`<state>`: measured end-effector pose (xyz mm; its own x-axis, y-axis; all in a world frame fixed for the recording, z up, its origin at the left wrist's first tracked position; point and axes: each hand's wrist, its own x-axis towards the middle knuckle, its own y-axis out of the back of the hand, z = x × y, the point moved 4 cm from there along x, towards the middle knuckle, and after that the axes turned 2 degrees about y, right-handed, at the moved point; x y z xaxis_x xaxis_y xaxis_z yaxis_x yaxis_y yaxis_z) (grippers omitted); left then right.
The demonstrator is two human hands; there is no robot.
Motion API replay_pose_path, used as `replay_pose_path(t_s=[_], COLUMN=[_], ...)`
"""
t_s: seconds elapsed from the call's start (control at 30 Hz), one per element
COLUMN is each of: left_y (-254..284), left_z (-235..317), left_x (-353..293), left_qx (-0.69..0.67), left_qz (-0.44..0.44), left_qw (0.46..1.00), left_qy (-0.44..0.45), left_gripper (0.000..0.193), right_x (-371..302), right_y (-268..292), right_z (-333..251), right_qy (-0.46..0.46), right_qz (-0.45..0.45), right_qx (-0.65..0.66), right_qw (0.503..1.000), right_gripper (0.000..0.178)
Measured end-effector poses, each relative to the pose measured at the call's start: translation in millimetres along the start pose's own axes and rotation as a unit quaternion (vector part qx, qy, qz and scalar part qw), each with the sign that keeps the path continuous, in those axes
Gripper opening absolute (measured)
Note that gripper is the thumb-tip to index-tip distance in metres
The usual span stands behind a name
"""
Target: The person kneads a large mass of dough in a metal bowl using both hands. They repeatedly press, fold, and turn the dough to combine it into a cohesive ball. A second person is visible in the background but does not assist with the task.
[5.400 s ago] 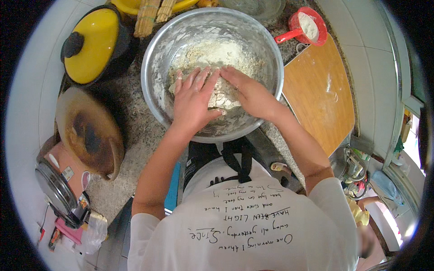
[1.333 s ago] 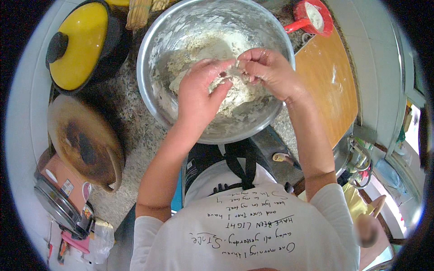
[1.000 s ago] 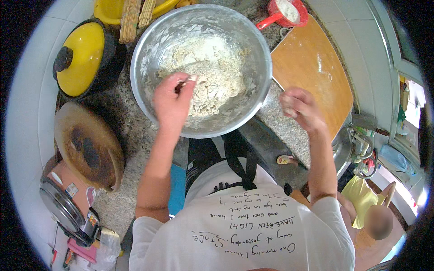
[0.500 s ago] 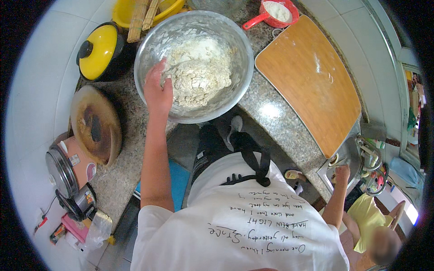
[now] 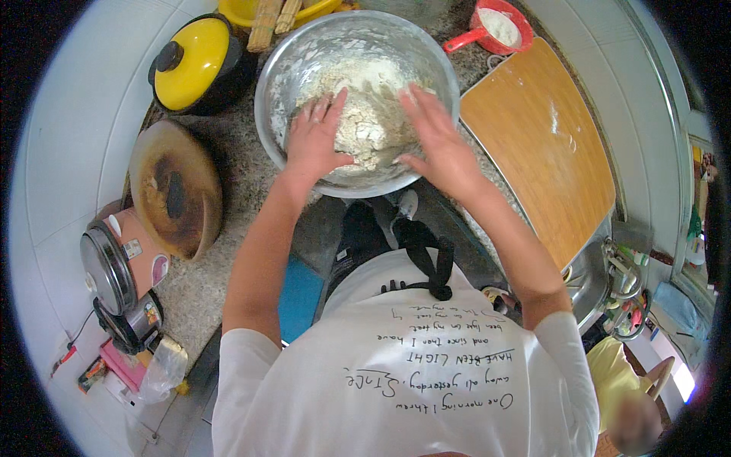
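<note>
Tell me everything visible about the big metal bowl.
The metal bowl is round and silvery, with a smooth rim, standing upright on the speckled counter. White residue streaks its inner wall, and pale, lumpy dough lies inside. The left hand and right hand reach in over its near side; whether they touch it is unclear.

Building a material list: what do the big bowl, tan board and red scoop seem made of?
Big bowl: likely metal, semi-shiny; silvery-grey with a bright rim.
Tan board: wood or wood-look laminate, smooth; faint grain-like streaks, can't tell which.
Red scoop: probably plastic, smooth; even red on cup and handle.
</note>
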<state>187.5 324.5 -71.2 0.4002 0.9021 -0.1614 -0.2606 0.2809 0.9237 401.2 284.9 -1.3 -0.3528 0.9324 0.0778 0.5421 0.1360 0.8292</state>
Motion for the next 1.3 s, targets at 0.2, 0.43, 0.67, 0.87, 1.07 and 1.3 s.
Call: replay_pose_path(t_s=[0.2, 0.43, 0.67, 0.87, 1.07, 1.3], left_y=[16, 35, 26, 41, 62, 44], left_z=[-15, -43, -29, 47, 74, 121], left_x=[22, 62, 67, 44, 45, 64], left_qx=[0.024, -0.114, -0.2, -0.108, -0.197, -0.305], left_qz=[-0.069, -0.066, -0.08, -0.076, 0.166, 0.278], left_qw=[0.996, 0.991, 0.976, 0.99, 0.965, 0.903], left_qy=[0.046, 0.006, 0.008, 0.039, 0.053, 0.123], left_gripper=[0.104, 0.084, 0.08, 0.105, 0.061, 0.033], right_x=[76, 117, 103, 47, 38, 91], right_y=[-73, -60, -47, 31, 133, 221], right_z=[18, 55, 65, 53, 130, 387], right_qy=[0.049, 0.08, 0.037, 0.063, 0.04, -0.154], right_qz=[-0.124, -0.174, -0.187, -0.11, 0.009, 0.197], right_qx=[-0.055, 0.171, 0.17, -0.019, 0.22, 0.035], right_qw=[0.99, 0.966, 0.967, 0.992, 0.975, 0.968], right_gripper=[0.111, 0.096, 0.097, 0.083, 0.04, 0.027])
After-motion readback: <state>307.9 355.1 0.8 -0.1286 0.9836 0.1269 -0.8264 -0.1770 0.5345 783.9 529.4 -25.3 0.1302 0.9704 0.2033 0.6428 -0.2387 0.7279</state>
